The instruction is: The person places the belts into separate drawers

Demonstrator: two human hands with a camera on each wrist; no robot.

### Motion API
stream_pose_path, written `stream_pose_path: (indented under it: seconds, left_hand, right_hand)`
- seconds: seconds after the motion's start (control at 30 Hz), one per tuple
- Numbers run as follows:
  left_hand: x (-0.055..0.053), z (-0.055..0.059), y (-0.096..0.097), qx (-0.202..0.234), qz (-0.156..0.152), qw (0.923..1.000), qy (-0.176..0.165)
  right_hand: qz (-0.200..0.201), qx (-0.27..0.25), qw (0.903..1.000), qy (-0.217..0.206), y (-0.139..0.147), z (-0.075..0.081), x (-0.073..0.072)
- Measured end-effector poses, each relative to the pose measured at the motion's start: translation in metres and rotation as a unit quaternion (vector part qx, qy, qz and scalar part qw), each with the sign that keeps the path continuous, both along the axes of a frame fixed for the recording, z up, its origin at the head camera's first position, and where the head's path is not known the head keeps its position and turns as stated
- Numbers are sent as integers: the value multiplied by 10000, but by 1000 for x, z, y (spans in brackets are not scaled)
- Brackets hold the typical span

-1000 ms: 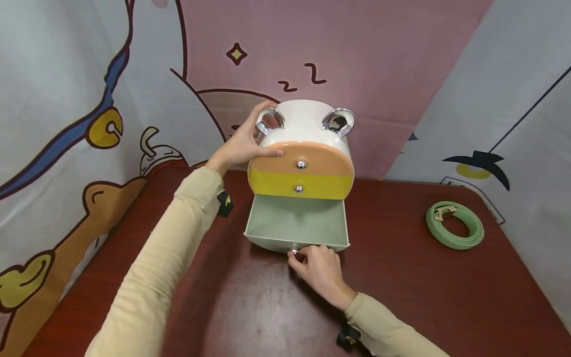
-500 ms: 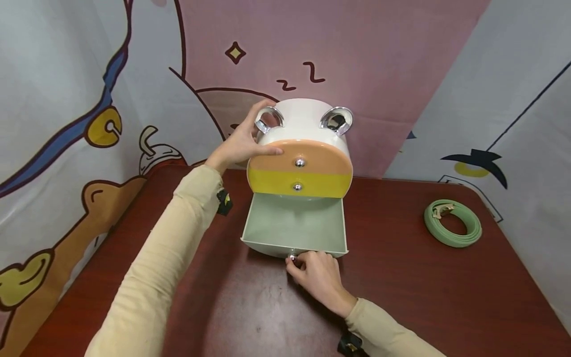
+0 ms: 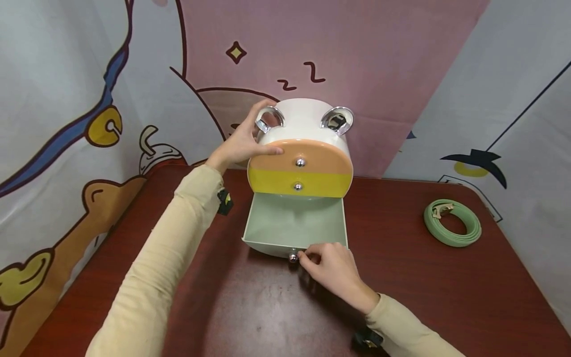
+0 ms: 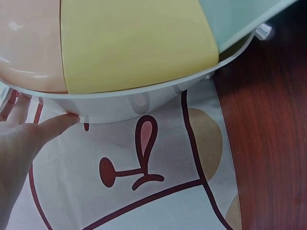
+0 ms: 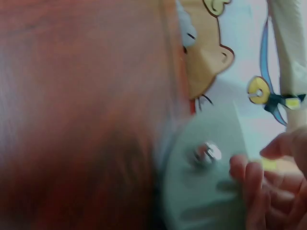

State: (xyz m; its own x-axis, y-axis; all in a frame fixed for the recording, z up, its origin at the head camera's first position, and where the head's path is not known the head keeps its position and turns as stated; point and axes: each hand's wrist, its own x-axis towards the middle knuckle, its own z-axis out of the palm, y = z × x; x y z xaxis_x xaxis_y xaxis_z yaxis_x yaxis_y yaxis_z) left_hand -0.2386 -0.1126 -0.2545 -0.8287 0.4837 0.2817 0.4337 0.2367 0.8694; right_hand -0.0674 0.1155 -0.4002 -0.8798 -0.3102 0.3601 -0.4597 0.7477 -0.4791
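Note:
A small drawer box (image 3: 305,116) with a white shell and two chrome ears stands at the back of the table. Its orange drawer (image 3: 276,161) and yellow drawer (image 3: 272,182) are closed, while the pale green bottom drawer (image 3: 267,249) is pulled out with nothing inside. My left hand (image 3: 241,144) grips the box's upper left side, thumb at the front and fingers behind the ear. Just right of the bottom drawer's chrome knob (image 3: 293,257) is my right hand (image 3: 335,271). In the right wrist view, its loosely bent fingers (image 5: 254,179) are apart from the knob.
A coiled green belt (image 3: 461,238) with a pale buckle lies on the right of the dark red table (image 3: 401,297). A cartoon-printed cloth (image 3: 379,59) hangs behind the table and along its sides.
The bottom drawer has slid out a little farther toward me. My right hand has let go of its knob and shifted right. The left hand stays on the box.

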Motion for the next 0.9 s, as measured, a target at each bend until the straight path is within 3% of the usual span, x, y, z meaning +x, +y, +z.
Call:
stream_pose_path:
  seconds: [0.17, 0.53, 0.9]
  left_hand:
    - [0, 0, 0, 47, -26, 10000, -62]
    - [1, 0, 0, 113, -37, 9999, -107]
    - [-2, -3, 0, 148, -91, 9998, -101]
  right_hand:
    - [426, -442, 9981, 23, 20, 14, -8]
    - [649, -785, 9948, 88, 72, 21, -31]
    - [445, -393, 9974, 407, 107, 26, -48]
